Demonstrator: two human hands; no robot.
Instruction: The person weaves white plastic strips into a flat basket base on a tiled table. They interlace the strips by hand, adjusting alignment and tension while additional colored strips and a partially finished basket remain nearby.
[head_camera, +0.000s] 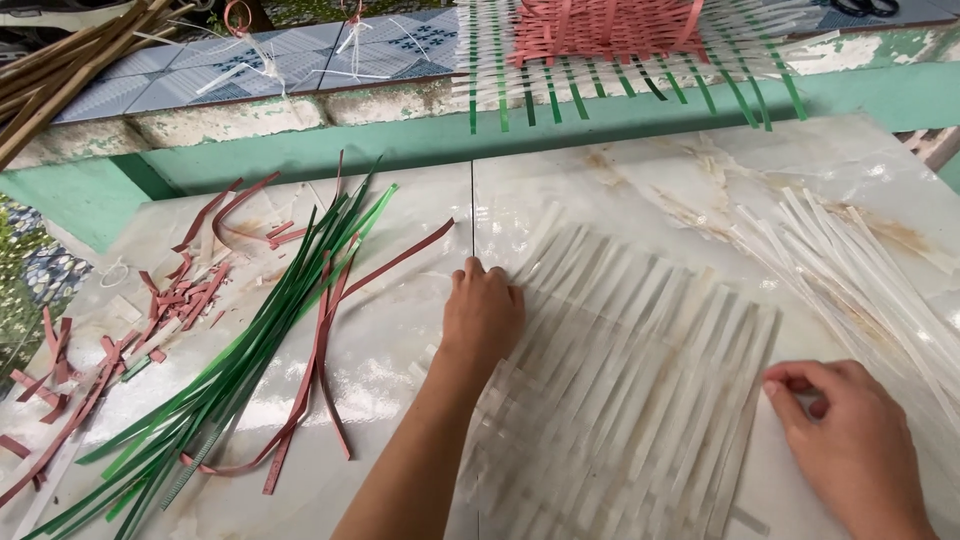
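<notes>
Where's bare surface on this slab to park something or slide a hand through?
Free: the strip between the green strips and the left hand, and the far band between the white woven mat and the green ledge. Crowded: red offcuts at left, loose white strips at right, and the right hand pinching the mat's edge.

The left hand lies palm down, knuckles up, its fingers curled and pressed flat at the tips, the bare forearm running back toward the lower edge of the view at a slant. The right hand enters from the lower right corner, also palm down, with its fingers bent inward and the thumb tucked toward the forefinger in a light pinch. The two hands sit well apart.
</notes>
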